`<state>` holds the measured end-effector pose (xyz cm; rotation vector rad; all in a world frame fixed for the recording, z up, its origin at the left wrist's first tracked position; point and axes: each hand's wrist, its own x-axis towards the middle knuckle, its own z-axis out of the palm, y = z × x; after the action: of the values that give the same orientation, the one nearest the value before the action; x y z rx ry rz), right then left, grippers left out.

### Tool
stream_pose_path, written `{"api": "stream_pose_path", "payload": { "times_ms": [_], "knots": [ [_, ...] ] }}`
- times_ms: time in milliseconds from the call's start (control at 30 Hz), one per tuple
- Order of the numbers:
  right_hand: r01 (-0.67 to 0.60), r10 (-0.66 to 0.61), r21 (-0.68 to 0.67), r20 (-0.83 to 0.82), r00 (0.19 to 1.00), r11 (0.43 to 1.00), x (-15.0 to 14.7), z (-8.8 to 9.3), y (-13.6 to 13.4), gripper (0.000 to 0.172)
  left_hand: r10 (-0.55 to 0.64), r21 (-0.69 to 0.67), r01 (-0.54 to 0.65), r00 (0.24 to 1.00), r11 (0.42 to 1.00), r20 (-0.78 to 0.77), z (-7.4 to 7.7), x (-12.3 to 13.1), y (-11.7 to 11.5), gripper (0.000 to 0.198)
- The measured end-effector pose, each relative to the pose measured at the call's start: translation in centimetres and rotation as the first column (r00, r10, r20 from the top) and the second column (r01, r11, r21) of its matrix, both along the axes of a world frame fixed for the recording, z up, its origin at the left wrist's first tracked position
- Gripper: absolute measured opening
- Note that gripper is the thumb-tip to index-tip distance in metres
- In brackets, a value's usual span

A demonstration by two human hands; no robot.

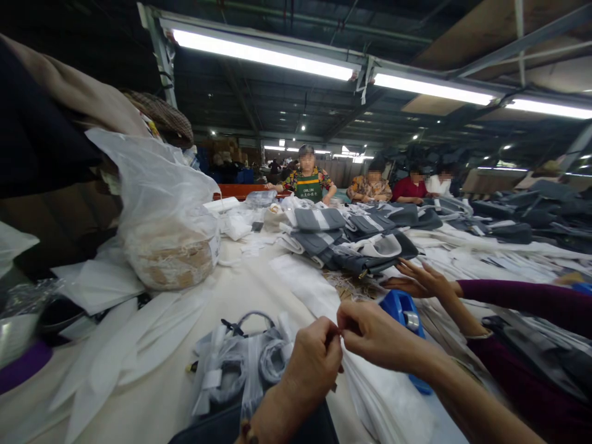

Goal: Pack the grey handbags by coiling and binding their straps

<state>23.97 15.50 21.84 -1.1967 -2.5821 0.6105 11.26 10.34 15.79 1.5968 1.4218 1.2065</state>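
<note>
One left hand (317,350), one right hand (372,333), fingertips pinched together, anything held too small to tell; one bag (250,370) at their eight o'clock, left nearer, long axis unclear.

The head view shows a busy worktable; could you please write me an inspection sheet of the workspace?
Surface: pale table, white sheets spread over it at left.
Job's things: plastic-wrapped grey bundle beside the left hand.
Clutter: clear plastic bag, grey pile, blue tool partly behind the right hand.
Hands: both close together, fingers pinched; anything between them is too small to tell.
Cables: nothing seen on the table.
Surroundings: lit tubes overhead; co-worker in a green apron opposite; another person's hands near the grey pile, purple sleeves.
</note>
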Motion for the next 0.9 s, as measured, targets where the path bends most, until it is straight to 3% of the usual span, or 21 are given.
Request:
{"api": "stream_pose_path", "payload": {
  "times_ms": [100,200,433,567,667,767,833,900],
  "knots": [
    [-0.012,0.012,0.037,0.004,1.000,0.999,-0.1,-0.6,-0.3,0.005,0.080,0.113,-0.053,0.964,0.992,-0.252,-0.5,0.2,0.2,0.014],
    [-0.019,0.021,0.022,-0.100,0.995,1.000,0.2,-1.7,-0.2,0.006,0.078,0.105,-0.035,0.898,0.994,-0.434,-1.0,0.5,0.5,0.019],
    [-0.036,-0.088,-0.307,-0.382,0.920,0.951,0.9,-6.1,0.2,0.015,0.006,0.029,0.009,0.866,1.000,-0.499,-2.5,-0.1,1.0,0.025],
    [-0.020,-0.166,-0.357,-0.484,0.859,0.934,0.8,-8.3,0.0,0.021,-0.034,0.001,0.039,0.870,0.999,-0.491,-3.3,-1.0,0.8,0.024],
    [0.037,-0.279,-0.363,-0.644,0.713,0.931,-0.1,-9.5,-0.1,0.027,0.051,0.018,-0.047,0.900,0.999,-0.433,-3.3,-1.6,0.9,0.024],
    [-0.113,-0.382,-0.548,-0.702,0.601,0.829,-2.1,-10.5,-0.4,0.046,0.234,0.095,-0.216,0.933,0.972,-0.275,-3.0,-2.0,1.0,0.019],
    [-0.193,-0.450,-0.648,-0.683,0.575,0.737,-3.7,-11.0,-0.7,0.042,0.317,0.149,-0.294,0.933,0.944,-0.168,-3.0,-2.4,1.2,0.015],
    [-0.151,-0.506,-0.685,-0.651,0.566,0.713,-5.0,-11.3,-0.8,0.036,0.374,0.162,-0.357,0.923,0.920,-0.089,-3.5,-3.0,1.4,0.015]
  ]
}}
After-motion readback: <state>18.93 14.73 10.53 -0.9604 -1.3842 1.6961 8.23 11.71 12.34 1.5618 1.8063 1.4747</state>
